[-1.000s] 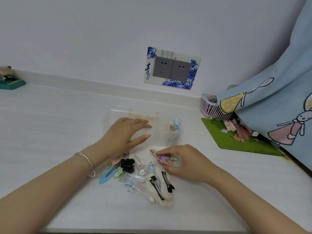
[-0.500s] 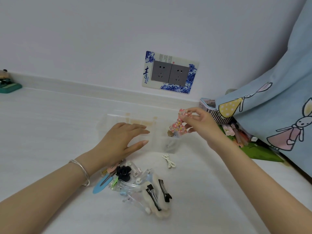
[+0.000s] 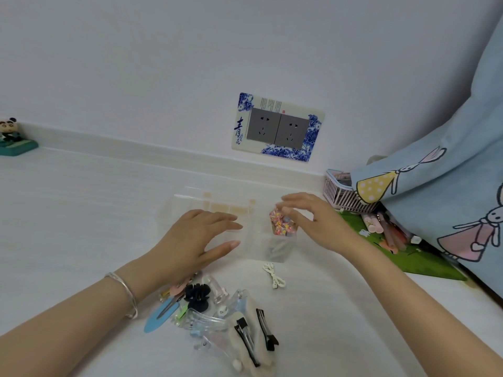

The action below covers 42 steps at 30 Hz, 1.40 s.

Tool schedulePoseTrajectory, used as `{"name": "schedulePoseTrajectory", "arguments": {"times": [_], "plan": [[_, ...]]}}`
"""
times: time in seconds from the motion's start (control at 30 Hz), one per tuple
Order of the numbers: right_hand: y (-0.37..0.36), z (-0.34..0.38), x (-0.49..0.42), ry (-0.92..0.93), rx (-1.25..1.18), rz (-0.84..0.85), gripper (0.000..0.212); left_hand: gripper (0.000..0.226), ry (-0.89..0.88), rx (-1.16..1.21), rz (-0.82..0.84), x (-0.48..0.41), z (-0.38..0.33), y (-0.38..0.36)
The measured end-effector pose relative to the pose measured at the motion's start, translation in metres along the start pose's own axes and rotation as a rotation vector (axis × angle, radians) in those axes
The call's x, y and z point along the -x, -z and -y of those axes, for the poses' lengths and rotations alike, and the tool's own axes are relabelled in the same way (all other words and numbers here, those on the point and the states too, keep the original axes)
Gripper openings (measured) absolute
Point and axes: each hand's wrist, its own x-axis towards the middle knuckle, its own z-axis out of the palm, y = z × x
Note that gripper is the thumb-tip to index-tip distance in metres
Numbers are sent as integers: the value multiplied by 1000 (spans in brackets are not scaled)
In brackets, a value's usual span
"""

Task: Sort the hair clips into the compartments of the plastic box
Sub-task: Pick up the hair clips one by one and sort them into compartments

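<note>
**Right hand lowered with floral clip to the box's right end**

Since half a second ago the right hand (image 3: 318,224) has dropped from above the box to its right-end compartments; left hand unchanged.

- Floral clip (image 3: 281,225): pink/yellow pattern, pinched at its top by the right thumb and fingertips (image 3: 285,210), centre of frame. It hangs at the rim of a right-side compartment; can't tell if it touches the bottom.
- Clear plastic box (image 3: 190,204): centre frame, long side parallel to the wall. Dark clips show in the nearer right compartment, just below the floral clip.
- Left hand (image 3: 196,240): flat, fingers spread, palm down on the box's left-centre part, gripping nothing. Silver bangle (image 3: 123,293) on the wrist.
- White bow clip (image 3: 275,276): alone on the table, just below the box.
- Unsorted clip pile (image 3: 217,319): lower centre. Includes blue snap clip (image 3: 159,317), black claw clip (image 3: 198,296), clear clips, two black clips on cream fuzzy pads.
- Periphery: pink basket (image 3: 341,198) and green mat (image 3: 402,257) at right, blue rabbit-print fabric (image 3: 449,186) far right, wall socket (image 3: 277,127) upper centre, panda figure (image 3: 11,136) left edge.
</note>
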Motion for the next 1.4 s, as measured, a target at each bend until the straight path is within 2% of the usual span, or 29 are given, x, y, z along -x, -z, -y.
{"name": "schedulePoseTrajectory", "arguments": {"times": [0.13, 0.37, 0.43, 0.57, 0.8, 0.97, 1.13, 1.27, 1.33, 1.4], "plan": [[-3, -1, 11, 13, 261, 105, 38, 53, -4, 7, -11, 0, 1, 0], [-7, 12, 13, 106, 430, 189, 41, 53, -1, 2, -5, 0, 1, -1], [-5, 13, 14, 127, 412, 158, 40, 52, -2, -1, -2, 0, 2, -2], [4, 8, 19, 136, 347, -55, 53, 52, 5, 3, 1, 0, 1, -2], [-8, 10, 24, 175, 357, 34, 38, 53, 2, 7, -4, 0, 1, -1], [-4, 11, 16, 122, 280, -141, 49, 53, 1, 3, 2, 1, 0, -1], [-9, 7, 15, 48, 318, 63, 43, 55, -2, 1, 7, 1, 0, 0], [-8, 4, 13, 39, 317, 109, 44, 54, 1, -2, 7, 0, 1, 0], [-8, 7, 14, 63, 323, 104, 40, 53, -2, -4, 7, 0, 1, 0], [-9, 14, 23, 118, 249, -19, 29, 53, -4, -1, 4, 1, 0, 0]]}}
